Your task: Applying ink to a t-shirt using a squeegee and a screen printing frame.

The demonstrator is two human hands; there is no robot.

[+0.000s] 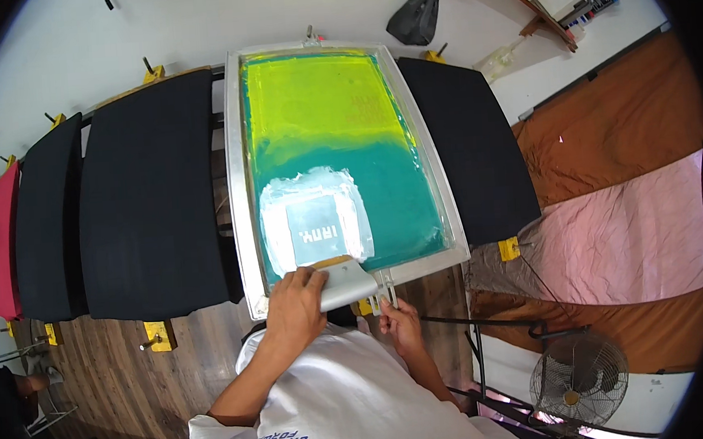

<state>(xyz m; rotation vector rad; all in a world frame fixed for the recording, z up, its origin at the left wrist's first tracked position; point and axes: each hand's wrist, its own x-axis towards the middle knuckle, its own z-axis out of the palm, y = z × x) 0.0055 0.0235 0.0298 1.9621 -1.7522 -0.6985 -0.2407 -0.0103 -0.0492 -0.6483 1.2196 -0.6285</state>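
Observation:
In front of me lies a silk-screen frame (241, 186) with a pale metal border. Its mesh (403, 204) is teal at the near part and yellow-green at the far part. White ink (277, 204) surrounds a small lettered stencil patch (316, 230) near the close left corner. My left hand (296, 297) is closed over the left end of a grey metal squeegee (348, 283), whose tan blade rests by the near edge of the ink. Just beyond the frame's near edge, my right hand (402, 324) has its fingers closed on a slotted metal bracket (387, 286).
Black fabric-covered boards (150, 193) and a pink one (4, 244) stand in a row to the left. Another black board (473, 146) sits right of the frame. Yellow blocks (160, 336) hold bolts below the boards. A fan (579, 379) stands at the lower right.

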